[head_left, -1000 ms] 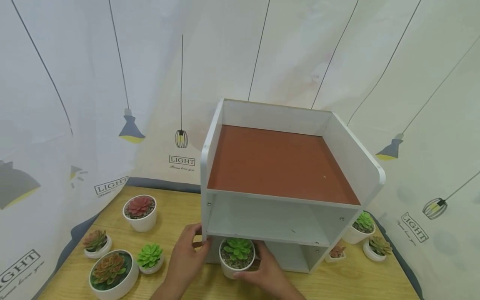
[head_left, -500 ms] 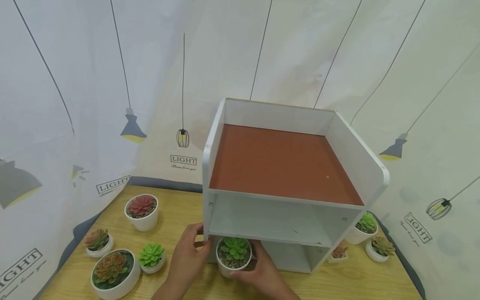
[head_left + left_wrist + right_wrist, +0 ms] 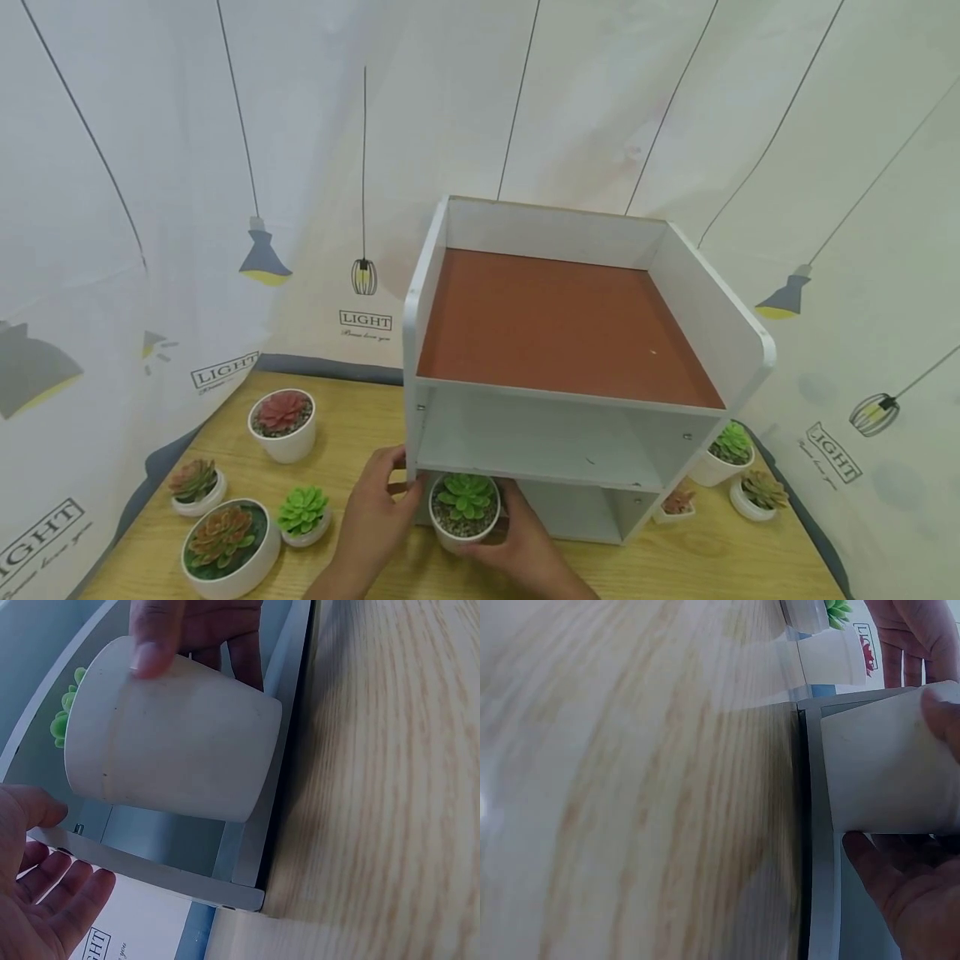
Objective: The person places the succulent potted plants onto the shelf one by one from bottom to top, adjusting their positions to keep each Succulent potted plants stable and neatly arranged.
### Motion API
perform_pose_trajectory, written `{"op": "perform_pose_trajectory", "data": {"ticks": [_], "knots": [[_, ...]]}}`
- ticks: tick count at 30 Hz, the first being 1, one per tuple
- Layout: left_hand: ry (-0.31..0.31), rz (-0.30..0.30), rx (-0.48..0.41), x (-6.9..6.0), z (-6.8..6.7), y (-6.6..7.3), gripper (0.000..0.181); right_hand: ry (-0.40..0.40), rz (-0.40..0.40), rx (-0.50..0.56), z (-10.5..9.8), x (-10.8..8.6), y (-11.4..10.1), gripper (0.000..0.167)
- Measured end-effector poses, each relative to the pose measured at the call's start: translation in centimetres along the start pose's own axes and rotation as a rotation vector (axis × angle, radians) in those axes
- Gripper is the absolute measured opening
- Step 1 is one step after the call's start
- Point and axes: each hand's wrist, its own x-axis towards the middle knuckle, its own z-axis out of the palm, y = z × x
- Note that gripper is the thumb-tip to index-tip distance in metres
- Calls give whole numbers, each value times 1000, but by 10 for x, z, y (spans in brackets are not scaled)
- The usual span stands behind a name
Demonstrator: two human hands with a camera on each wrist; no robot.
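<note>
A white pot with a green succulent point(image 3: 465, 498) is at the left front of the lower compartment of a white two-tier shelf point(image 3: 585, 327). My right hand point(image 3: 525, 546) holds it from the right, thumb on the near side; some fingers are hidden behind the pot. The left wrist view shows the pot point(image 3: 176, 739) raised off the wooden table and tilted relative to the shelf's bottom board. My left hand point(image 3: 375, 508) grips the front edge of the shelf's left side panel point(image 3: 172, 879), thumb inside and fingers outside.
Left of the shelf stand a red succulent point(image 3: 282, 421), two brownish ones point(image 3: 193, 485) and a small green one point(image 3: 303, 515) in white pots. Several more potted succulents point(image 3: 727, 454) stand right of it. A printed curtain point(image 3: 315, 167) hangs behind the wooden table point(image 3: 675, 567).
The right hand and the potted succulent have shifted slightly left, toward the shelf's left panel. The left hand keeps its place on the panel.
</note>
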Motion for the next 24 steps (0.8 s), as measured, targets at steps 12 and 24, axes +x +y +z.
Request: {"op": "perform_pose_trajectory", "data": {"ticks": [12, 24], "knots": [[-6, -10, -11, 0, -1, -1, 41, 74, -22, -93, 4, 0, 1, 103], [-9, -13, -4, 0, -2, 2, 41, 151, 46, -126, 5, 2, -1, 95]]}}
